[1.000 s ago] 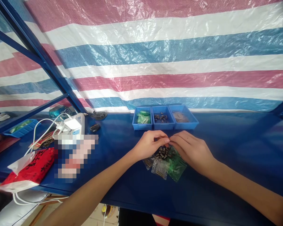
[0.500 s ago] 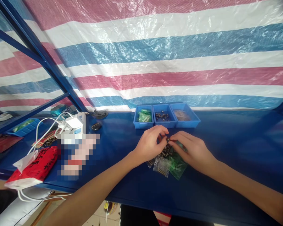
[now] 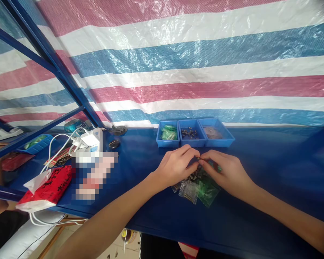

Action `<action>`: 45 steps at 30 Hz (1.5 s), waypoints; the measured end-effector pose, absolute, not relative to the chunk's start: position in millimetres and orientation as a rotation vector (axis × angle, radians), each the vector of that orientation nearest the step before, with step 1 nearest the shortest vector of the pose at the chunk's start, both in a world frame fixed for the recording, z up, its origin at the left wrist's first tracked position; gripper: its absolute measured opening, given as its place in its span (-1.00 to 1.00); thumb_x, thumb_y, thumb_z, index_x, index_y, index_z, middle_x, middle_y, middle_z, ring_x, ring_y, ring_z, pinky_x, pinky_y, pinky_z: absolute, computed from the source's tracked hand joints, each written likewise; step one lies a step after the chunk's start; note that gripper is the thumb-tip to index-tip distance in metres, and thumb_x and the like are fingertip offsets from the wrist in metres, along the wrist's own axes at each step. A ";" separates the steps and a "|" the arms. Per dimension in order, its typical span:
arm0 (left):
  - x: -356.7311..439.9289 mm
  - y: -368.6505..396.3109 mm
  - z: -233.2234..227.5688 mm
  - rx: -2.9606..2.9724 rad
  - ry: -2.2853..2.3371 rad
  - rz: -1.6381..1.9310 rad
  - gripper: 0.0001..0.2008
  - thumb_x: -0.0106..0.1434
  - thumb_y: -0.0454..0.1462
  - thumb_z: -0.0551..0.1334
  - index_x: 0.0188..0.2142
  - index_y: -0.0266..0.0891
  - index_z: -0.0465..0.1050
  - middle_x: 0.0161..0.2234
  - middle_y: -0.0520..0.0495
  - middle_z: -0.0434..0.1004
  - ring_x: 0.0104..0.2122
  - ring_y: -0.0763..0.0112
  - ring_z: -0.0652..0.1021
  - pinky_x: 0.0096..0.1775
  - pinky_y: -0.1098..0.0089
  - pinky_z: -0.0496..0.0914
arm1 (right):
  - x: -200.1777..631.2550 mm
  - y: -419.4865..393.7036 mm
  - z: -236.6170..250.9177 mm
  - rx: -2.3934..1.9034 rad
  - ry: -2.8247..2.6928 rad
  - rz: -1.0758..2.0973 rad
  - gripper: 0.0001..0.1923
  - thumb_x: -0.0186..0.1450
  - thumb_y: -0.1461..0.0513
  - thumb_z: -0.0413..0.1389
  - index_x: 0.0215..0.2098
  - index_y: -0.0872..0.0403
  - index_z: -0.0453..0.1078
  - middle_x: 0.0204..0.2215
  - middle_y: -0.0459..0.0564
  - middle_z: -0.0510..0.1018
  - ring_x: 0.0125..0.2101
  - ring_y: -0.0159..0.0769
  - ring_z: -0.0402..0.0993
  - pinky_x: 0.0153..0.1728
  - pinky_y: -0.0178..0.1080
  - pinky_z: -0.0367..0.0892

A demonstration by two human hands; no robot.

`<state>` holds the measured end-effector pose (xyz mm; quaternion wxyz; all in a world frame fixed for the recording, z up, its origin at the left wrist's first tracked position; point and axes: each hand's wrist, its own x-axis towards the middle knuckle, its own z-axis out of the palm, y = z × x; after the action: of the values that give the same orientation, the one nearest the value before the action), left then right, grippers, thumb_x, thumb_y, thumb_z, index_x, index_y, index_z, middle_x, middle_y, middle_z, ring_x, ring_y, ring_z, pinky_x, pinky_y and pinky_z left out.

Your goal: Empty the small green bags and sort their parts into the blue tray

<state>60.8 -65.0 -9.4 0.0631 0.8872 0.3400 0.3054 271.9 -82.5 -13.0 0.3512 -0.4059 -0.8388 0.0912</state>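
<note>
Blue bench, three blue trays, both hands' fingers pinching one small part

Small clear and green plastic bags of tiny dark parts, heaped flat on the blue tabletop.

The scene is seen from a single camera worn on the head, pointed forward and slightly down over a blue counter. The near edge of the counter is cut by the bottom of the frame, and both forearms are seen running in from the lower corners to the left hand and right hand at mid-frame, at close range. The upper half is filled by a striped tarpaulin hung just behind the counter. No second view is given.
</note>
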 end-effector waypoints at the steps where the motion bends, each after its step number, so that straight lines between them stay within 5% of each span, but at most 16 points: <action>1: 60.5 -64.7 -9.2 2.701 1.037 0.911 -0.87 0.44 -0.24 0.15 -0.08 -0.19 0.41 -0.13 -0.06 0.54 -0.24 0.39 0.58 -0.34 0.44 0.40 | 271.5 -82.6 -13.3 -1.040 -2.176 0.225 -0.80 0.49 0.19 0.01 -0.24 0.00 0.44 -0.41 -0.06 0.57 -0.52 -0.31 0.45 -0.51 -0.25 0.31; 11: 64.9 -65.7 -6.5 2.411 1.024 1.003 -0.88 0.39 -0.27 0.19 -0.17 -0.21 0.51 -0.25 -0.05 0.59 -0.30 0.38 0.59 -0.31 0.43 0.44 | 272.0 -83.0 -11.8 -1.069 -2.089 0.146 -0.82 0.47 0.19 0.01 -0.21 0.00 0.44 -0.39 -0.04 0.59 -0.50 -0.30 0.48 -0.49 -0.26 0.33; 16: 65.4 -66.3 -3.5 2.289 0.841 1.120 -0.92 0.34 -0.28 0.30 -0.21 -0.21 0.59 -0.28 0.00 0.67 -0.31 0.41 0.64 -0.22 0.47 0.50 | 272.7 -77.4 -14.3 -1.183 -2.059 0.391 -0.84 0.45 0.15 0.03 -0.18 -0.02 0.44 -0.37 -0.07 0.63 -0.53 -0.30 0.50 -0.55 -0.27 0.34; 22: 65.3 -64.6 -7.8 2.320 0.814 1.106 -0.85 0.36 -0.18 0.33 -0.21 -0.21 0.62 -0.24 -0.06 0.65 -0.33 0.39 0.62 -0.23 0.42 0.50 | 273.1 -73.9 -13.5 -1.148 -2.004 0.704 -0.79 0.44 0.07 0.06 -0.18 -0.01 0.47 -0.26 -0.01 0.66 -0.30 -0.18 0.62 -0.39 -0.24 0.48; 37: 62.3 -59.5 -16.5 2.516 0.768 1.117 -0.85 0.43 -0.25 0.25 -0.15 -0.22 0.61 -0.18 -0.09 0.63 -0.18 0.34 0.60 -0.14 0.38 0.48 | 276.1 -68.7 -20.2 -1.166 -1.919 0.810 -0.77 0.41 0.03 0.10 -0.11 -0.02 0.45 -0.23 0.02 0.63 -0.22 -0.12 0.58 -0.25 -0.15 0.48; 45: 65.8 -58.1 -14.8 2.233 0.839 1.353 -0.88 0.34 -0.23 0.36 -0.20 -0.22 0.65 -0.31 -0.06 0.62 -0.35 0.41 0.59 -0.32 0.44 0.48 | 272.1 -73.3 0.3 -1.089 -1.765 1.229 -0.69 0.37 -0.02 0.16 -0.24 0.04 0.53 -0.38 -0.04 0.59 -0.51 -0.34 0.38 -0.49 -0.27 0.30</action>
<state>65.8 -58.1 -14.8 0.1984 0.7980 0.2999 0.4836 272.1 -73.3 0.3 0.3574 -0.4219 -0.6836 0.4763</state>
